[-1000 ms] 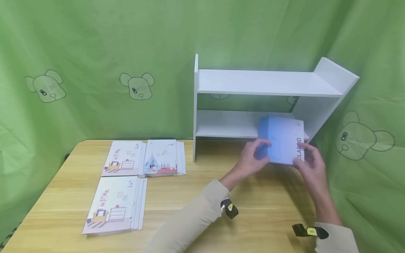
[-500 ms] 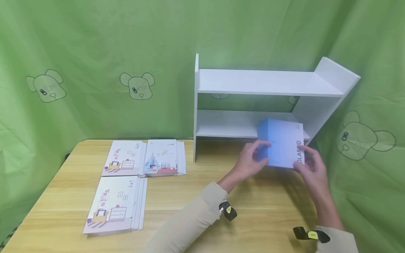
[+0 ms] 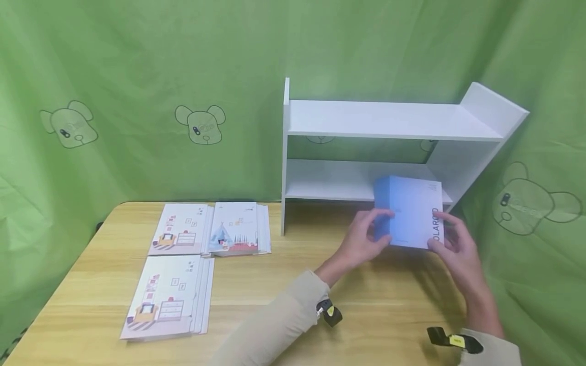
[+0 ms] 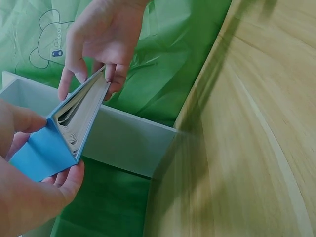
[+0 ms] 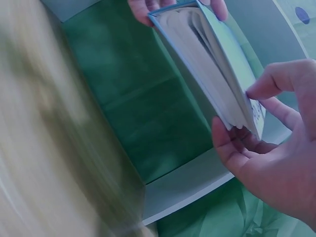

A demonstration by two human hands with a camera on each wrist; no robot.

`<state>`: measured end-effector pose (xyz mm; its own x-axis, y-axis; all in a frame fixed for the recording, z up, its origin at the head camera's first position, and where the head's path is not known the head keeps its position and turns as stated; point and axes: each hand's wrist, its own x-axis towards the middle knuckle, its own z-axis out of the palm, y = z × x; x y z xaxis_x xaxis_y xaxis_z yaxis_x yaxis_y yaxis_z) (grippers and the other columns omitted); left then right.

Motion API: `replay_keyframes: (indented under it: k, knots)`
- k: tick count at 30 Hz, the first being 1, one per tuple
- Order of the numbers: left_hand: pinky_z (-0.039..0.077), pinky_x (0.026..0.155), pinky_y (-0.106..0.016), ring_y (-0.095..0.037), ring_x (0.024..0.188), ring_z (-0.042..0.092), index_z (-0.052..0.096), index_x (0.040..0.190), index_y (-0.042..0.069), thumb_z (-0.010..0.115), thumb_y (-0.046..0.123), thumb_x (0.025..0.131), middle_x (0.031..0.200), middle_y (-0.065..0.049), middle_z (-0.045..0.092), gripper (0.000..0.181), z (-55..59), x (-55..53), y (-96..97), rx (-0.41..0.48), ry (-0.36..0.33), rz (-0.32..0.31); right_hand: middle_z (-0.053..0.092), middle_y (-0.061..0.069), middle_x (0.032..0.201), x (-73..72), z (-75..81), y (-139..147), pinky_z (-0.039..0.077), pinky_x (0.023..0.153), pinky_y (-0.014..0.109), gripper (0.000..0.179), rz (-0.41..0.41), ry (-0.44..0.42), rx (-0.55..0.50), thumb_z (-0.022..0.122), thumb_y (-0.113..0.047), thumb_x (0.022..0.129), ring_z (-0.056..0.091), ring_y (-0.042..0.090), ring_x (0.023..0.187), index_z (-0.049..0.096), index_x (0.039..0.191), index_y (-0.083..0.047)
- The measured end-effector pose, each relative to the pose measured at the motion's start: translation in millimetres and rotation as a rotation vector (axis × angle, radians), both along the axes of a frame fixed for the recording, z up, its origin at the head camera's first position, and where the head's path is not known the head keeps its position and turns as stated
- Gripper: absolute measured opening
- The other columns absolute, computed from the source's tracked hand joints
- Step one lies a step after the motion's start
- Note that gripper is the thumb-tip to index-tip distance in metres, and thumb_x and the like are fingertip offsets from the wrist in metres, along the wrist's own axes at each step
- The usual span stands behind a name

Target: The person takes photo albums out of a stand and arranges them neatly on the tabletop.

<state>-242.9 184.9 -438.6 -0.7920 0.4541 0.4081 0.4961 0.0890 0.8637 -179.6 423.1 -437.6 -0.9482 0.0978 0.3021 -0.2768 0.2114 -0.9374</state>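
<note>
Both hands hold a thick blue-to-white photo album (image 3: 414, 211) with dark lettering ending in "OLAROID" along its right side. It is tilted in front of the right part of the white shelf's (image 3: 329, 179) lower board. At the blue spine (image 4: 40, 150), my left hand (image 3: 359, 240) grips with thumb and fingers on opposite covers. My right hand (image 3: 461, 254) pinches the opposite edge, across both covers. Seen from below in the right wrist view, the album's pages (image 5: 207, 59) fan slightly between the covers. The album's back is hidden in the head view.
Three overlapping stacks of illustrated white booklets lie at the left of the wooden table (image 3: 256, 305): a back-left stack (image 3: 178, 229), a back-right stack (image 3: 233, 229) and a front stack (image 3: 160, 297). A green curtain (image 3: 137, 168) hangs behind and to the right.
Both hands have drawn the album slightly down and toward me, away from the shelf. Their grips look the same. The booklet stacks stay in place.
</note>
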Motion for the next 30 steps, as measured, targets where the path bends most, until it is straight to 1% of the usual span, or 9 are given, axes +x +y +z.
replay_keyframes:
  k: [4,7,9,11,14,16,24,28,30]
  knots:
    - [0.060,0.082,-0.022,-0.011,0.111,0.051,0.060,0.137,0.020,0.073,0.005,0.092,0.138,-0.003,0.050,0.049,-1.6,1.4,-1.9,0.009,-0.006,-0.003,0.050,-0.001,0.135,0.4,2.3,2.9,0.059,0.082,0.019,0.070,0.006,-0.022,0.079,0.063,0.010,0.095,0.061,0.005,0.112,0.038,0.157,-0.012]
    - [0.059,0.085,-0.023,-0.011,0.113,0.052,0.059,0.138,0.022,0.073,0.006,0.093,0.139,-0.001,0.050,0.049,-2.8,2.2,-3.6,0.017,-0.026,-0.013,0.047,0.005,0.140,1.1,4.5,4.6,0.058,0.084,0.018,0.071,-0.008,-0.046,0.172,0.064,0.006,0.096,0.058,0.002,0.114,0.036,0.158,-0.016]
    - [0.059,0.086,-0.024,-0.011,0.114,0.052,0.059,0.138,0.023,0.072,0.007,0.094,0.140,0.000,0.049,0.049,-3.4,2.3,-5.2,0.023,-0.032,-0.023,0.046,0.008,0.142,1.6,6.0,5.1,0.057,0.085,0.017,0.072,-0.010,-0.052,0.203,0.065,0.004,0.097,0.057,-0.001,0.114,0.036,0.159,-0.018]
    - [0.057,0.087,-0.021,-0.011,0.115,0.052,0.058,0.139,0.023,0.072,0.008,0.094,0.141,0.000,0.049,0.049,-4.4,2.6,-7.5,0.032,-0.033,-0.034,0.046,0.008,0.142,2.1,6.9,4.8,0.057,0.085,0.016,0.072,-0.009,-0.050,0.233,0.065,0.003,0.097,0.056,-0.002,0.114,0.035,0.159,-0.018]
    - [0.057,0.088,-0.020,-0.011,0.116,0.052,0.058,0.140,0.023,0.072,0.009,0.095,0.141,0.000,0.049,0.049,-6.4,2.8,-11.4,0.039,-0.026,-0.042,0.048,0.002,0.138,3.0,8.2,3.1,0.057,0.085,0.017,0.071,0.004,-0.052,0.232,0.065,0.004,0.097,0.057,-0.002,0.113,0.036,0.159,-0.017]
    - [0.057,0.089,-0.021,-0.011,0.117,0.053,0.058,0.140,0.024,0.072,0.009,0.095,0.141,0.000,0.049,0.049,-7.7,3.8,-13.6,0.045,-0.030,-0.044,0.048,0.003,0.138,4.3,9.4,2.1,0.058,0.085,0.018,0.071,0.014,-0.048,0.248,0.065,0.004,0.097,0.057,-0.001,0.113,0.035,0.159,-0.016]
    - [0.058,0.092,-0.027,-0.012,0.117,0.054,0.059,0.139,0.023,0.073,0.009,0.094,0.141,-0.001,0.049,0.049,-9.9,9.5,-17.5,0.074,-0.054,-0.057,0.041,0.021,0.147,11.9,16.5,0.2,0.052,0.090,0.012,0.072,0.030,-0.050,0.328,0.067,0.000,0.097,0.050,-0.004,0.118,0.034,0.160,-0.017]
    - [0.058,0.090,-0.024,-0.015,0.115,0.055,0.059,0.138,0.022,0.074,0.007,0.094,0.138,-0.002,0.050,0.049,-10.8,11.9,-20.5,0.085,-0.063,-0.059,0.044,0.017,0.146,14.3,19.1,-0.6,0.047,0.095,0.009,0.071,0.049,-0.025,0.354,0.068,0.000,0.096,0.050,-0.002,0.121,0.036,0.158,-0.015]
    - [0.058,0.088,-0.023,-0.015,0.114,0.056,0.060,0.137,0.022,0.075,0.006,0.093,0.137,-0.002,0.050,0.049,-10.9,12.8,-22.1,0.091,-0.064,-0.060,0.045,0.012,0.145,15.5,20.6,-1.2,0.045,0.097,0.008,0.071,0.057,-0.027,0.353,0.068,0.000,0.096,0.050,0.000,0.122,0.037,0.158,-0.014]
